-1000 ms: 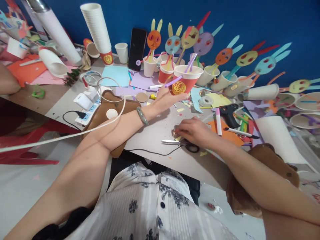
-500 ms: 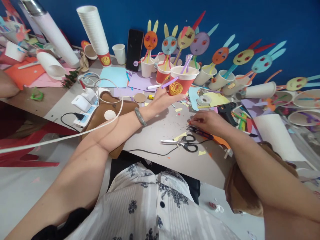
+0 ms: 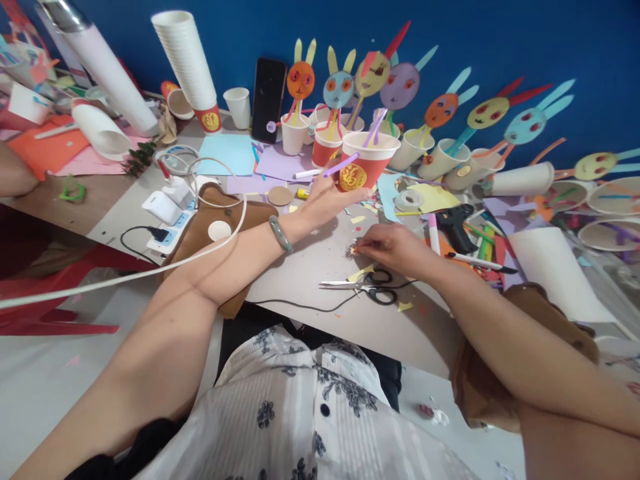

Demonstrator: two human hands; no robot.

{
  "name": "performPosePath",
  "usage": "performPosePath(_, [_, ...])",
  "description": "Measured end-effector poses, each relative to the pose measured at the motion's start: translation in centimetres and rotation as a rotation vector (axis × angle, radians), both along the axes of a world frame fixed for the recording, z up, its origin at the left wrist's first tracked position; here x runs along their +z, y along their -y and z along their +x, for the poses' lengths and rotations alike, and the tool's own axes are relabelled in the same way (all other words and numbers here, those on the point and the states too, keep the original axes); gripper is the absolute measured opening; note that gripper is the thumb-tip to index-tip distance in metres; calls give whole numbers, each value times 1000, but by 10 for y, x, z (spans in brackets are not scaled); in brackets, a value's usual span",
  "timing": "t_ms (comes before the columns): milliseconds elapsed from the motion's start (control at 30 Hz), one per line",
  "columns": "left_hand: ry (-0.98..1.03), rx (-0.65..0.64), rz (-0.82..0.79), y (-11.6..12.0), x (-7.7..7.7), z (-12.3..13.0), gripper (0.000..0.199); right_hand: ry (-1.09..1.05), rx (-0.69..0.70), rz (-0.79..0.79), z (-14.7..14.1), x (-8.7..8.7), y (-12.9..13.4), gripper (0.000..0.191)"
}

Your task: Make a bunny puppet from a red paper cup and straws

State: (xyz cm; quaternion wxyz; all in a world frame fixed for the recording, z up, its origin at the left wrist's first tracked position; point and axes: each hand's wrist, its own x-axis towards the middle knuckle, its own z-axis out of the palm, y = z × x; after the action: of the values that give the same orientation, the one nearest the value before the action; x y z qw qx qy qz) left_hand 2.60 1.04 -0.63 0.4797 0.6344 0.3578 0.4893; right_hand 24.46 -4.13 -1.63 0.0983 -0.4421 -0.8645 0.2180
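My left hand (image 3: 325, 200) is wrapped around a red paper cup (image 3: 367, 163) with a gold emblem, held upright above the table. Purple strips stand up inside the cup, and another purple strip sticks out from its side toward the left. My right hand (image 3: 387, 247) is low over the tabletop, fingertips pinched together. Small reddish and dark bits show at those fingertips; what they are is too small to make out. Just below that hand lies a pair of black-handled scissors (image 3: 377, 288), blades pointing left.
Paper-faced bunny figures in cups, such as an orange one (image 3: 301, 81), line the blue wall. A cup stack (image 3: 183, 67), phone (image 3: 269, 100) and power strip (image 3: 173, 233) stand left. A black glue gun (image 3: 456, 227) lies right among markers. At far left is another person's arm (image 3: 17, 170).
My right hand has moved left across the table, away from the markers and glue gun, with its fingers still pinched. My left hand and the cup have hardly moved.
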Motion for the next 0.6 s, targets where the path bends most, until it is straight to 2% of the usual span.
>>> performPosePath(100, [13, -8, -3, 1, 3, -1, 25, 78, 21, 73, -5, -7, -5, 20])
performPosePath(233, [28, -40, -14, 2, 4, 0, 26, 229, -36, 144, 13, -4, -18, 21])
performPosePath(333, [53, -63, -15, 2, 2, 0, 28, 231, -107, 104, 23, -1, -20, 21])
performPosePath(433, [47, -74, -11, 2, 0, 1, 32, 209, -76, 25, 26, 1, -19, 20])
performPosePath(500, [30, -63, -13, 2, 0, 1, 35, 254, -83, 57, 29, 4, -21, 20])
performPosePath(600, [8, -45, -15, 4, 2, -1, 38, 297, -223, 135, 34, 8, -26, 21])
